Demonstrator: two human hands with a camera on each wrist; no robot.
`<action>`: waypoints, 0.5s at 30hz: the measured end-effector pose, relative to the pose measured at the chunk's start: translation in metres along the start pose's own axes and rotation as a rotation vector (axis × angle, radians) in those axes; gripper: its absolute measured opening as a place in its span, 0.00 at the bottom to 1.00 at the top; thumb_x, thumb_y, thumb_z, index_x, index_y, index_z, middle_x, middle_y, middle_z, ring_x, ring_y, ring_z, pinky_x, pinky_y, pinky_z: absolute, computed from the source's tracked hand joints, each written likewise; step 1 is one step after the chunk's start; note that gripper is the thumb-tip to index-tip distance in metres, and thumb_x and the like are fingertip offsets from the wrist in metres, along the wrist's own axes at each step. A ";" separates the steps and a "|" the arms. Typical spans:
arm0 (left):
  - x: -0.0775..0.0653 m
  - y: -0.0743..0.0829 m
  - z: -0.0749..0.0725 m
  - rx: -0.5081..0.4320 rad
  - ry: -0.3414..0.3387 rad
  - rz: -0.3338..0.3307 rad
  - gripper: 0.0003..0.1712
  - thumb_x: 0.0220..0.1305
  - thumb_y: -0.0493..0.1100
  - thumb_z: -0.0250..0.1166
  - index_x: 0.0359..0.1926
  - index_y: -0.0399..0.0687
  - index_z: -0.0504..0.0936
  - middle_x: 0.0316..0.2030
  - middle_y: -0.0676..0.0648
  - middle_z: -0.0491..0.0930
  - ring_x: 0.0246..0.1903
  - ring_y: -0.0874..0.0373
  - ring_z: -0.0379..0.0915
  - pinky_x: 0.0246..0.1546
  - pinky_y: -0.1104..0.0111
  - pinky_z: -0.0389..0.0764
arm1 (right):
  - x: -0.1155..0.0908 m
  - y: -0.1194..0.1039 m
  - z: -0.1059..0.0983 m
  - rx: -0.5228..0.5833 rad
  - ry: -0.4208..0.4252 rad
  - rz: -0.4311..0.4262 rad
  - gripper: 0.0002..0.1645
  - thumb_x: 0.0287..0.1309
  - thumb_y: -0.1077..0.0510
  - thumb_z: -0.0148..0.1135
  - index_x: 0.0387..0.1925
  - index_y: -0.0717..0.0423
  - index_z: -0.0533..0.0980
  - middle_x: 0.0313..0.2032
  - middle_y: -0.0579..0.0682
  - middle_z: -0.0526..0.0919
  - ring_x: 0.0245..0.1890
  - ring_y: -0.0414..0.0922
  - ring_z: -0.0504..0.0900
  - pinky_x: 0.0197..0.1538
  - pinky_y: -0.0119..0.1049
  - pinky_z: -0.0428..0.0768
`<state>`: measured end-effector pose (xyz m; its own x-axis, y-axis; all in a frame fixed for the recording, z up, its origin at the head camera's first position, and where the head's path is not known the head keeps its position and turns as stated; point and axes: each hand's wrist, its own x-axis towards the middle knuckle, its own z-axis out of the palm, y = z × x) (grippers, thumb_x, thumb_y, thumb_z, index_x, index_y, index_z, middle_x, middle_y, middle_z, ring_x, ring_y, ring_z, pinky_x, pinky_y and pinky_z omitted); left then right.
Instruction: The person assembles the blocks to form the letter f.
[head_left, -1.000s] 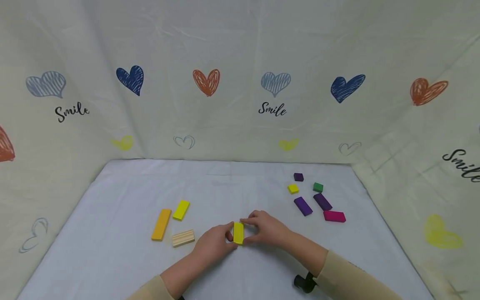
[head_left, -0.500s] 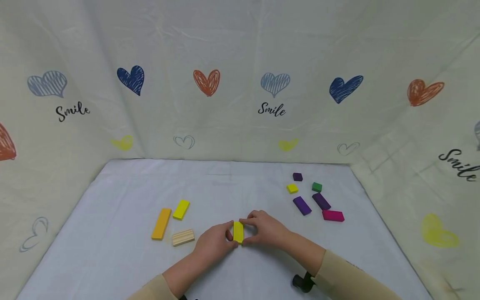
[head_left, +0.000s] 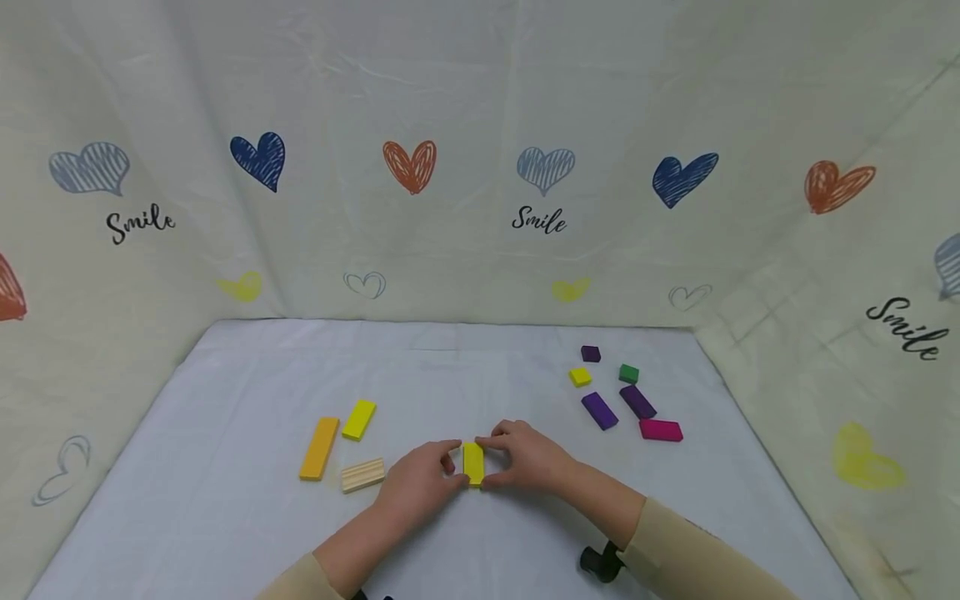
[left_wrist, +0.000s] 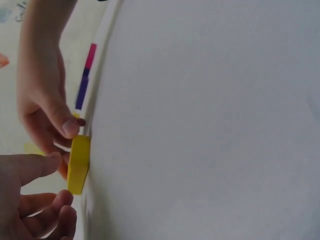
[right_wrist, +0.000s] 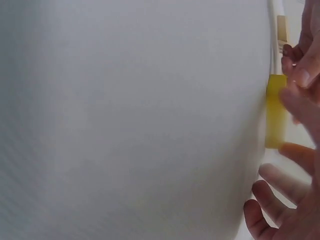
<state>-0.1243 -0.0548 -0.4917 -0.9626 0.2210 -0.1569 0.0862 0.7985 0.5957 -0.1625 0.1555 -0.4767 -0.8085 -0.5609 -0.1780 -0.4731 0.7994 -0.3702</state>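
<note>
A yellow block (head_left: 473, 464) lies on the white cloth between the two hands, its long side pointing away from the person. From the right, my right hand (head_left: 536, 457) pinches it, thumb at the near end and index finger at the far end. My left hand (head_left: 420, 479) is just to its left, thumb and index finger spread around that side. In the left wrist view, a small gap shows between the left fingers and the yellow block (left_wrist: 79, 165). The right thumb partly covers the yellow block (right_wrist: 275, 112) in the right wrist view.
To the left lie an orange block (head_left: 319, 449), another yellow block (head_left: 359, 420) and a plain wooden block (head_left: 363, 475). At the right are purple blocks (head_left: 600, 411), a pink block (head_left: 661, 430), a green block (head_left: 628, 373) and a small yellow piece (head_left: 580, 377). A black object (head_left: 600, 564) is beside the right sleeve.
My left fingers have loosened and drawn slightly left off the yellow block. My right hand stays at it. The whole view has shifted a little.
</note>
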 end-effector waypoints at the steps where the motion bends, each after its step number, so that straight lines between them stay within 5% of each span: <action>1: 0.000 -0.001 -0.002 0.002 0.006 -0.006 0.33 0.57 0.53 0.74 0.62 0.51 0.79 0.28 0.59 0.74 0.24 0.61 0.68 0.24 0.70 0.70 | 0.000 0.000 0.000 -0.003 -0.002 0.005 0.38 0.48 0.38 0.75 0.61 0.43 0.79 0.47 0.44 0.77 0.47 0.43 0.73 0.51 0.37 0.79; 7: -0.010 -0.010 -0.026 0.006 0.022 -0.038 0.33 0.58 0.55 0.72 0.64 0.55 0.77 0.36 0.58 0.77 0.26 0.61 0.68 0.25 0.70 0.72 | 0.001 -0.003 0.000 -0.014 -0.020 0.036 0.38 0.48 0.38 0.76 0.62 0.41 0.78 0.48 0.44 0.77 0.47 0.43 0.73 0.51 0.37 0.80; 15: -0.034 -0.047 -0.056 0.019 0.084 -0.089 0.29 0.59 0.53 0.72 0.62 0.59 0.79 0.42 0.60 0.79 0.29 0.64 0.68 0.29 0.70 0.72 | 0.001 -0.004 0.000 -0.017 -0.027 0.029 0.38 0.49 0.38 0.75 0.62 0.41 0.78 0.49 0.43 0.77 0.49 0.43 0.73 0.53 0.37 0.79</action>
<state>-0.1104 -0.1307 -0.4703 -0.9847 0.1014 -0.1418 0.0031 0.8237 0.5671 -0.1614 0.1521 -0.4753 -0.8123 -0.5429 -0.2131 -0.4557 0.8189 -0.3490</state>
